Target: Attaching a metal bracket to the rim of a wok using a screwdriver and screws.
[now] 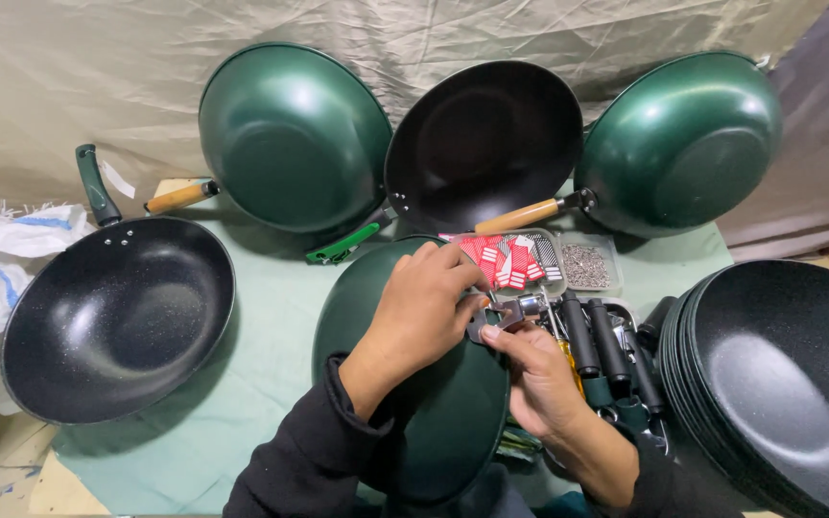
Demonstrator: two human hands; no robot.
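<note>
Both hands, left hand (424, 312) and right hand (534, 379), pinch closed on the small metal bracket (503, 313) at the upturned green wok's (434, 422) rim, which looks stiff, heavy and slick.

You have red-and-white packets (509, 261) lying in a clear tray (556, 285) just beyond your hands, and a white label tag (118, 179) beside the far-left pan's green handle (96, 185).

Three woks lean against the beige tarp (69, 67) along the top: a green one (295, 134) upper left, a black-lined one (484, 144) centre, another green one (680, 142) upper right. A black pan (117, 317) lies left; stacked pans (779, 374) sit lower right.
</note>
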